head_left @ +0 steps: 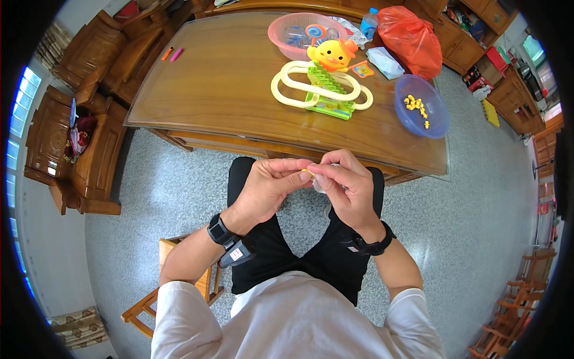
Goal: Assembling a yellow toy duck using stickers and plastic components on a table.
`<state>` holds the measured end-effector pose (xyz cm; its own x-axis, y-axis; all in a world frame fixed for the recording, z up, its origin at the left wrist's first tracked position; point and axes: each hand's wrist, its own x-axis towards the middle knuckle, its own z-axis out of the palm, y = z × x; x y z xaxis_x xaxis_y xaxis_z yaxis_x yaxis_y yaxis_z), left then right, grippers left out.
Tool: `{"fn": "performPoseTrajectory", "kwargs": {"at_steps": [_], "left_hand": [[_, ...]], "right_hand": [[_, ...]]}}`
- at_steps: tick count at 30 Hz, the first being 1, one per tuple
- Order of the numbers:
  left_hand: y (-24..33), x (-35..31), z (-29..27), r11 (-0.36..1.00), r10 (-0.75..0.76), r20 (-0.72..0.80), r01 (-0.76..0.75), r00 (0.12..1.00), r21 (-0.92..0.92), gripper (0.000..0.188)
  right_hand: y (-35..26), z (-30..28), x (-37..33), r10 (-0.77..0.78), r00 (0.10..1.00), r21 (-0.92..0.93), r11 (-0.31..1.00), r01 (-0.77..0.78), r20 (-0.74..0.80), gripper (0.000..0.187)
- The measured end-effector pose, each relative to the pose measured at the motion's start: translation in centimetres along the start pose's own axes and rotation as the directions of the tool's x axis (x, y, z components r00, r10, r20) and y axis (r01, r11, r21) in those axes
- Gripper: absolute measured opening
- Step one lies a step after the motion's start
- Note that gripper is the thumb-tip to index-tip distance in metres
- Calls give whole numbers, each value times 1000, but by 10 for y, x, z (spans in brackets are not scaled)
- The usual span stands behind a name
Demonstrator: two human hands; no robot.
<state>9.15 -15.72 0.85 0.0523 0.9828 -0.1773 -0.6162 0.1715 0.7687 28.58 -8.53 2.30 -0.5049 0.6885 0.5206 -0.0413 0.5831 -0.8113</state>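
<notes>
Above my lap, my left hand (270, 184) and my right hand (350, 190) meet at the fingertips. A tiny yellow piece (307, 171) is pinched in the left fingers; most of it is hidden. The right fingers are closed on a crumpled white tissue (319, 185), pressed up against the yellow piece. Beyond the hands, on the wooden table (215, 78), stands a duck-topped track toy (335, 90) with cream rails and green steps. To its right, a blue plastic bowl (439, 122) holds several small yellow toy ducks (415, 105).
At the table's back are a pink basin (276, 40) with clear plastic items, a water bottle (369, 25), a red plastic bag (412, 45) and a white tissue pack (385, 63). Two markers (176, 55) lie far left. A wooden stool (206, 284) stands by my left side.
</notes>
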Motion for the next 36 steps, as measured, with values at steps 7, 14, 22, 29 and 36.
{"fn": "performPoseTrajectory", "kwargs": {"at_steps": [7,14,22,29,36], "left_hand": [[1,0,10,927,190,-5,-178,982,331,29],[4,-8,19,923,91,0,-84,996,376,28],[-4,1,9,947,113,-15,-103,994,303,22],[-7,3,13,967,97,-23,-89,995,239,27],[-10,3,12,946,144,-10,-135,990,295,26]], "right_hand": [[-2,-8,4,-22,997,48,999,26,-73,15],[2,4,-10,47,998,117,992,-43,-40,12],[4,-6,-12,260,937,347,923,-170,-232,15],[1,-1,-4,-11,993,49,999,18,-120,24],[15,0,-13,80,995,74,994,-75,-65,18]]}}
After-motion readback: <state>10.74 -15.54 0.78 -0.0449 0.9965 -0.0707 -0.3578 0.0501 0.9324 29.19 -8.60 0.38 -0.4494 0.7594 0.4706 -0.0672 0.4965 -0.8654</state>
